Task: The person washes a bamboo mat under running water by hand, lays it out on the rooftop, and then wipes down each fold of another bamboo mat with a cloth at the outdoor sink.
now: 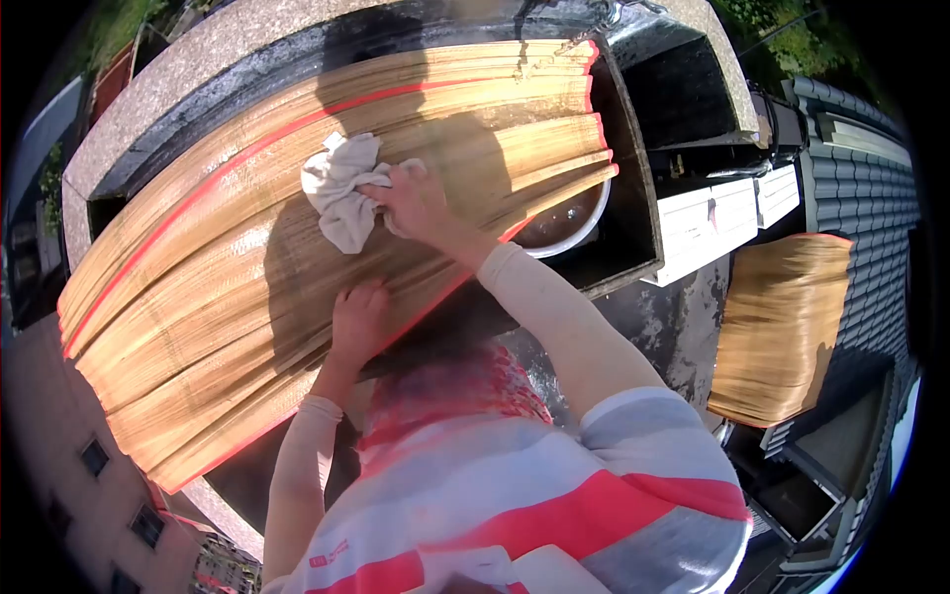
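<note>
A long tan straw or bamboo mat with red edging lies across the view, wet and shiny in places. On its upper middle part my right hand grips a bunched white cloth, which rests against the mat. Lower down, my left hand lies on the mat near its close edge, fingers on the surface and no object in them. The underside of the cloth is hidden.
Under the mat's right end is a metal basin, partly covered, inside a dark trough. A second tan mat lies farther right by grey roof tiles. A speckled stone ledge runs along the far side.
</note>
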Action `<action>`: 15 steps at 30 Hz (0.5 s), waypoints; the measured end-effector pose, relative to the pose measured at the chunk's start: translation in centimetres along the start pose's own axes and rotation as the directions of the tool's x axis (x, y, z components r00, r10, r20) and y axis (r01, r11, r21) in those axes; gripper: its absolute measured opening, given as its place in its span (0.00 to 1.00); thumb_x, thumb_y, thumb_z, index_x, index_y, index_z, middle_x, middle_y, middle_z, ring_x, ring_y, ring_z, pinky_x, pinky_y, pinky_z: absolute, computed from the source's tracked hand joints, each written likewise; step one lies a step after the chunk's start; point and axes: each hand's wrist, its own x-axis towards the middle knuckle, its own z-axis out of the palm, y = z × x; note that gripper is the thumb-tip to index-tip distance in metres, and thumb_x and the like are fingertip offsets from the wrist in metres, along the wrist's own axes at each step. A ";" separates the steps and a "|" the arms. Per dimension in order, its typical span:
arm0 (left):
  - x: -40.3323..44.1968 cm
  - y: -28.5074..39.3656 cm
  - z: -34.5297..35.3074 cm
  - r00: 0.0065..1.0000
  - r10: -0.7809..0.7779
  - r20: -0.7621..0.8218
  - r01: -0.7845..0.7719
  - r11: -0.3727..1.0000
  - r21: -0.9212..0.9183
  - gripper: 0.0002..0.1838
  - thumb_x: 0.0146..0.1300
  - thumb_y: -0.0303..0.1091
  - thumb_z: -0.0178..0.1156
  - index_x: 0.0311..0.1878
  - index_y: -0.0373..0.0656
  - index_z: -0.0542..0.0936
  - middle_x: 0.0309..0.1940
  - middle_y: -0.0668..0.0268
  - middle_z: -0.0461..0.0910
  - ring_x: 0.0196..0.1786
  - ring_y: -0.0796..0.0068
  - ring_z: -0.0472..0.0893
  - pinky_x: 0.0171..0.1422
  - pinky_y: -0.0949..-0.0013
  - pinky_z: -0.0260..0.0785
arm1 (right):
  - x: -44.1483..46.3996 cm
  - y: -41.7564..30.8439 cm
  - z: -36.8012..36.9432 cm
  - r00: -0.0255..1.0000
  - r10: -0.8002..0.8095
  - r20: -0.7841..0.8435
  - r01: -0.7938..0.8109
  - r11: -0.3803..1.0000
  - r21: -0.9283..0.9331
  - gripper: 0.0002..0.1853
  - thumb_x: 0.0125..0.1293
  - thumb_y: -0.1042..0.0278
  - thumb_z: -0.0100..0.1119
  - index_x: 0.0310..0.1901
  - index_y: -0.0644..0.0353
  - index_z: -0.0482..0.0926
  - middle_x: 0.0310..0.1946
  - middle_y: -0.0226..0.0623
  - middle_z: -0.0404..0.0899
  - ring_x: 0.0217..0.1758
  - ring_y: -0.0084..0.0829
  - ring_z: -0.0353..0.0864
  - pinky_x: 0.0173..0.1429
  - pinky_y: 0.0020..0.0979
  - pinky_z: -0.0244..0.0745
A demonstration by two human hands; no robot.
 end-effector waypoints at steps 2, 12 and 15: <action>2.2 -0.3 -2.3 0.999 -0.050 0.003 0.050 0.999 0.008 0.09 0.50 0.27 0.56 0.37 0.42 0.73 0.47 0.60 0.78 0.49 0.57 0.76 0.49 0.56 0.69 | -0.8 6.6 -2.7 0.967 0.151 0.204 -0.118 0.979 -0.169 0.24 0.64 0.62 0.50 0.60 0.21 0.71 0.53 0.32 0.71 0.56 0.43 0.73 0.56 0.57 0.65; 25.5 -12.3 -11.1 0.938 -0.306 -0.161 0.345 0.858 0.380 0.10 0.60 0.35 0.54 0.45 0.46 0.75 0.37 0.53 0.79 0.43 0.48 0.79 0.47 0.52 0.73 | -0.7 19.0 -24.9 0.994 0.010 -0.113 -0.056 0.911 -0.408 0.19 0.54 0.59 0.64 0.49 0.26 0.82 0.49 0.21 0.74 0.50 0.34 0.73 0.53 0.44 0.64; 31.0 -14.5 -11.8 0.912 -0.336 -0.234 0.409 0.773 0.485 0.16 0.61 0.38 0.54 0.53 0.51 0.76 0.55 0.52 0.75 0.54 0.49 0.76 0.53 0.54 0.72 | -1.0 17.7 -26.0 0.987 0.025 -0.161 -0.071 0.956 -0.285 0.23 0.53 0.65 0.65 0.52 0.31 0.81 0.49 0.24 0.75 0.53 0.33 0.74 0.52 0.39 0.65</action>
